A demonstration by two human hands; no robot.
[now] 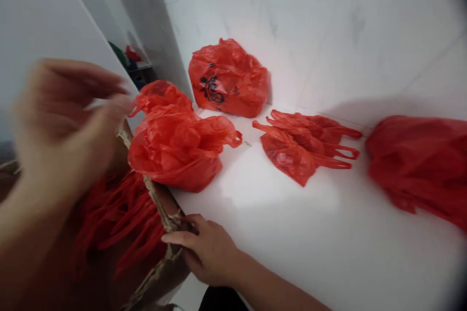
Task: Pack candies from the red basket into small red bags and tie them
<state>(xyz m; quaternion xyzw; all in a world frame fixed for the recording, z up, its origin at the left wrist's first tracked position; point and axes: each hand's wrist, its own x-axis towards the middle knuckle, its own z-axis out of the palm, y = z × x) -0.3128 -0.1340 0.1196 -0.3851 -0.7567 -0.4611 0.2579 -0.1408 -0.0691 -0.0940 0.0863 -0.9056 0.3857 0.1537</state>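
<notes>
My right hand [204, 248] grips the torn rim of a cardboard box [164, 214] at the lower middle, thumb on top and fingers curled over the edge. The box holds a heap of red strips or bag handles [120, 218]. My left hand [62, 121] is raised close to the camera at the left, blurred by motion, fingers bent and partly apart with nothing visible in them. A filled red plastic bag [178, 141] sits on the white surface right beside the box's rim.
A second stuffed red bag with a black print [228, 77] stands against the white wall. A flat stack of empty red bags [302, 146] lies to the right of the middle. Another red bag [423, 165] lies at the right edge. A white panel [44, 19] rises at the left.
</notes>
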